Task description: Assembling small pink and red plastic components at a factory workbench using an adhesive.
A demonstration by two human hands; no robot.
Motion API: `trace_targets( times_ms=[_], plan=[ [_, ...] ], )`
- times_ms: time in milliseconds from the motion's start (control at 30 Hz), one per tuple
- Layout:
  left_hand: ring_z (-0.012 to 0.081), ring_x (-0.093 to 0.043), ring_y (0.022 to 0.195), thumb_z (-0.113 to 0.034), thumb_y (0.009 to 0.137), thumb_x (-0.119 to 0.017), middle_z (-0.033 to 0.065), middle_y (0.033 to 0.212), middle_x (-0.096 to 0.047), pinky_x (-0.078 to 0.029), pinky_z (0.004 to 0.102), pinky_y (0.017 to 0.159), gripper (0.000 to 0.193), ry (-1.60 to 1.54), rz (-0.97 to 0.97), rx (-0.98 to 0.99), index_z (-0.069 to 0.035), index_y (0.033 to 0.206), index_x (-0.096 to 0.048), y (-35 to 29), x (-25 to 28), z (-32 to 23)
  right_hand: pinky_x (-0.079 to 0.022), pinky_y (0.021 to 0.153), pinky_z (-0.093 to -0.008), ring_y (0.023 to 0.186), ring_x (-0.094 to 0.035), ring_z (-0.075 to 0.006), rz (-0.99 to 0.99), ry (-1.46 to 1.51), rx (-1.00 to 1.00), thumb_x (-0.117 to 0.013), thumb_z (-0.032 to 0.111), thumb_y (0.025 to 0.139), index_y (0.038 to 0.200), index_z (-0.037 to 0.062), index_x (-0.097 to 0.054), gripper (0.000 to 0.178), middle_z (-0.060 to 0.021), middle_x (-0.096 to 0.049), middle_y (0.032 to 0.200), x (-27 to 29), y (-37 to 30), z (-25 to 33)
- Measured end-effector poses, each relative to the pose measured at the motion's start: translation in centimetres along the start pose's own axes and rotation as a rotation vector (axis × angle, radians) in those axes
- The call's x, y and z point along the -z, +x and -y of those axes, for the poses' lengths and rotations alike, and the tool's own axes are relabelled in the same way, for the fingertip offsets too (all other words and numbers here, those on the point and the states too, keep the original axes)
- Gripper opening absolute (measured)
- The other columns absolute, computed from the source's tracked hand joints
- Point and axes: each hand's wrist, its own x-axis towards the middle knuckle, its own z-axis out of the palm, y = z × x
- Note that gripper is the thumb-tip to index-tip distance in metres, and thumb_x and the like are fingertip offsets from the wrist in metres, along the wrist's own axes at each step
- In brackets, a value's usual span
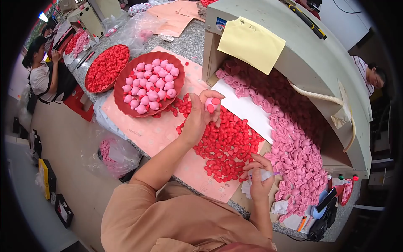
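Fingers (208, 93) clamped on the pink piece (212, 104) in your left hand (197, 119), squeeze bottle (265, 174) in your right hand (261, 187); I'd brace the piece, dab sparingly.

The left hand's (194, 121) figure (211, 106) is pink, red-patched; the right hand's (260, 190) bottle (265, 174) whitish, purple-tipped. The loose pieces (228, 140) are red, the mat (191, 170) pale pink, perhaps faintly patterned.

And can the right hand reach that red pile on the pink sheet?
Probably yes: the red pile lies beside the right hand, with nothing visible between, though that hand holds a small bottle.
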Motion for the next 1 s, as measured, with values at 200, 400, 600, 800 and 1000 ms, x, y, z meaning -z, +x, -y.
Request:
trace_targets(
  times_ms=[200,400,600,800,1000],
  plan=[
    [0.0056,-0.041,0.06,-0.015,0.095,-0.045,-0.0003,0.074,-0.045,-0.038,0.02,0.056,0.01,0.253,0.067,-0.153,-0.005,0.098,-0.044,0.6,-2.0,4.0,-0.039,0.05,-0.0185,0.055,-0.048,-0.006,-0.017,-0.14,0.014,-0.053,0.011,0.089,0.116,-0.0036,-0.049,0.031,-0.0048,-0.056,0.072,3.9,1.1,-0.8],
    [0.0069,-0.038,0.056,-0.026,0.1,-0.032,0.0025,0.075,-0.045,-0.039,0.0229,0.052,0.028,0.283,0.084,-0.108,-0.004,0.088,-0.046,1.6,-6.4,7.4,-0.043,0.063,-0.0206,0.071,-0.055,-0.0082,-0.123,-0.284,-0.095,-0.057,0.002,0.085,0.118,0.0007,-0.051,0.033,-0.0021,-0.055,0.077,9.3,2.8,-2.3],
    [0.0104,-0.036,0.055,-0.057,0.094,-0.018,0.0036,0.073,-0.043,-0.039,0.0264,0.051,0.058,-0.004,0.128,0.242,-0.007,0.09,-0.047,1.3,-9.2,9.2,-0.042,0.064,-0.0199,0.073,-0.054,-0.0065,-0.144,-0.294,-0.099,-0.059,0.001,0.084,0.118,0.0033,-0.051,0.035,-0.0006,-0.054,0.077,12.3,3.2,-2.7],
    [0.0102,-0.038,0.057,-0.066,0.089,-0.011,0.0018,0.072,-0.041,-0.04,0.0254,0.053,0.075,0.086,0.148,0.294,-0.002,0.104,-0.048,1.1,-9.8,9.3,-0.042,0.064,-0.0195,0.072,-0.054,-0.0066,-0.191,-0.292,-0.157,-0.059,0.0,0.084,0.119,0.0043,-0.05,0.037,-0.0005,-0.054,0.077,11.8,1.8,-2.2],
    [0.0113,-0.04,0.057,-0.067,0.088,-0.012,0.0042,0.084,-0.047,-0.042,0.0272,0.052,0.074,0.085,0.16,0.265,-0.005,0.102,-0.05,1.1,-8.9,9.2,-0.043,0.061,-0.0213,0.068,-0.052,-0.0067,-0.235,-0.264,-0.118,-0.063,0.006,0.083,0.117,0.0052,-0.052,0.036,-0.0007,-0.055,0.074,11.1,1.8,-2.3]
  ],
)
